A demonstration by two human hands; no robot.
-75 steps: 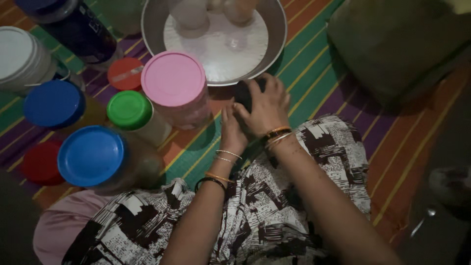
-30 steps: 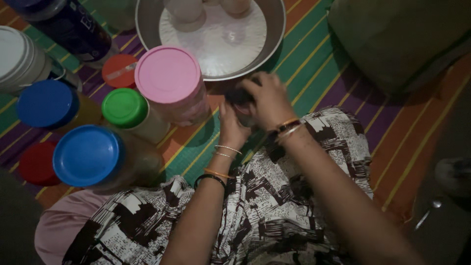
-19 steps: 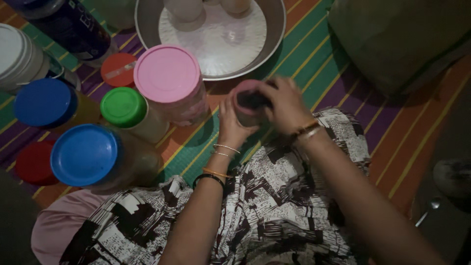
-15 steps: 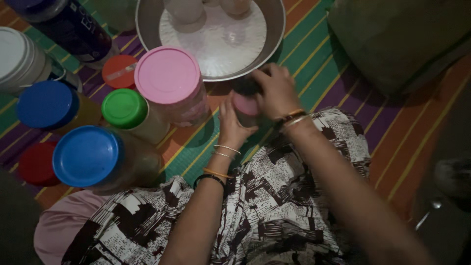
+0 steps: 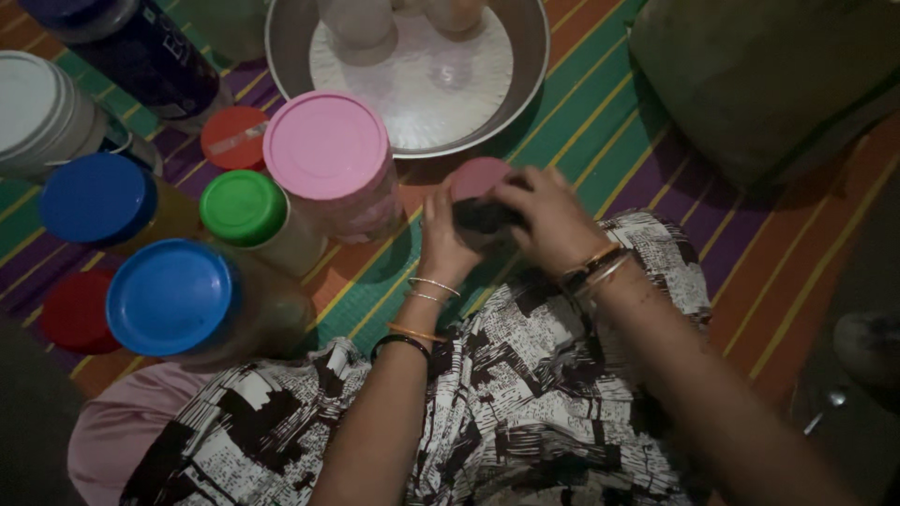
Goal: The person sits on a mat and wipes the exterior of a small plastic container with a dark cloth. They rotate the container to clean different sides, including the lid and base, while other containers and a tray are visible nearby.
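A striped woven mat (image 5: 600, 122) in green, orange and purple fills the frame. At top centre sits a wide round metal basin (image 5: 525, 56) holding a white plate and pale cups. Left of it stand plastic jars: a pink-lidded jar (image 5: 326, 145), a large blue-lidded jar (image 5: 169, 296), a green-lidded jar (image 5: 242, 206); what they hold is unclear. At centre, the left hand (image 5: 441, 245) wraps a small dark jar (image 5: 483, 215), steadying it, while the right hand (image 5: 548, 220) pinches its small round pink lid (image 5: 476, 176), tilted above the mouth, apparently mid-opening or closing.
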